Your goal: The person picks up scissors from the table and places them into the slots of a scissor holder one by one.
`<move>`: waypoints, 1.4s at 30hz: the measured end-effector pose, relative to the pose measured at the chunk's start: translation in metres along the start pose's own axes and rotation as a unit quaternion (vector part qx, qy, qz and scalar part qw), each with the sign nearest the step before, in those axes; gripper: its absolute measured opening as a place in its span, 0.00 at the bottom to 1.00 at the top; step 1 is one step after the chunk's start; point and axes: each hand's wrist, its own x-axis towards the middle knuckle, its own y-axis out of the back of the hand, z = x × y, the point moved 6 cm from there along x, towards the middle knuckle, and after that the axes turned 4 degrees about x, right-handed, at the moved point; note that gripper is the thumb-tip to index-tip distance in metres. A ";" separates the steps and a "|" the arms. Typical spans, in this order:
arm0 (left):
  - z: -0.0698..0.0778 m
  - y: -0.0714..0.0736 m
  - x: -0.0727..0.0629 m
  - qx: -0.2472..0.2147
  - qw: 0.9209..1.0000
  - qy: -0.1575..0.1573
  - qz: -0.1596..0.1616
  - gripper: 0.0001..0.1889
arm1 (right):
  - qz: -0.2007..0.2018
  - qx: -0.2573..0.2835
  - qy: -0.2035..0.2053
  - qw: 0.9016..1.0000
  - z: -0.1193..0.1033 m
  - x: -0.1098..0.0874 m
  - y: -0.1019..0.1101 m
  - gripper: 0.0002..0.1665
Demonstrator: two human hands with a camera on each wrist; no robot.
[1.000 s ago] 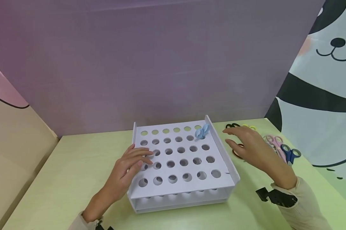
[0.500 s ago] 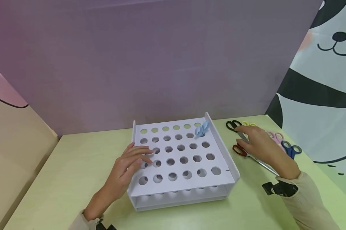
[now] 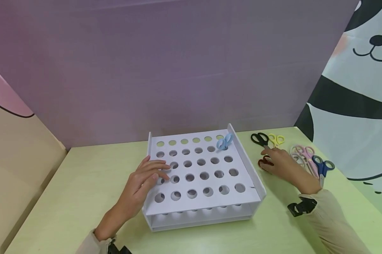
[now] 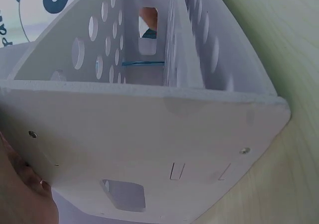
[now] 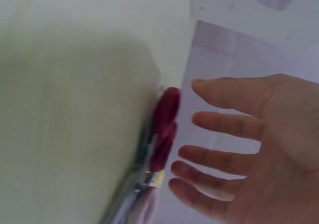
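A white rack (image 3: pixel 197 183) with rows of round holes stands on the table. My left hand (image 3: pixel 140 187) rests on its left side with fingers spread over the top panel. Light-blue-handled scissors (image 3: pixel 225 142) stand in a hole at the rack's back right; a thin blue piece (image 4: pixel 143 63) shows inside it in the left wrist view. To the right of the rack, my right hand (image 3: pixel 283 165) is over the red-handled scissors (image 3: pixel 265 162), covering their blades in the head view. In the right wrist view its fingers are extended beside the red handles (image 5: pixel 165 117), apart from them.
Black-handled scissors (image 3: pixel 264 143) and yellow-handled scissors (image 3: pixel 276 140) lie behind the right hand. White-handled (image 3: pixel 295 154), pink-handled (image 3: pixel 306 155) and dark-blue-handled scissors (image 3: pixel 322 169) lie close together to its right. A grey-purple backdrop (image 3: pixel 191 77) rises behind the table (image 3: pixel 92 176).
My right hand first moved right and away from the rack to the black-handled scissors, then came down over the red-handled scissors. My left hand has stayed on the rack.
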 end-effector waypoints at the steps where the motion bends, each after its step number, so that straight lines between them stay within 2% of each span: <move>1: 0.000 0.000 0.000 0.000 1.000 0.002 0.000 0.17 | 0.001 -0.004 0.007 1.000 0.001 -0.001 -0.003 0.13; 5: 0.000 0.000 0.001 -0.009 1.000 0.006 -0.001 0.17 | -0.003 -0.005 0.022 1.000 0.003 -0.005 -0.009 0.09; 22: 0.001 0.001 0.000 -0.012 1.000 0.010 0.003 0.18 | -0.036 0.028 -0.014 0.999 0.006 -0.007 -0.014 0.09; 30: 0.001 0.001 0.000 -0.015 1.000 0.008 0.003 0.18 | -0.051 0.047 -0.055 0.996 0.005 -0.006 -0.012 0.12; 42: 0.002 0.001 0.000 -0.015 1.000 0.008 0.005 0.19 | -0.059 0.044 -0.066 0.995 -0.002 -0.003 -0.004 0.18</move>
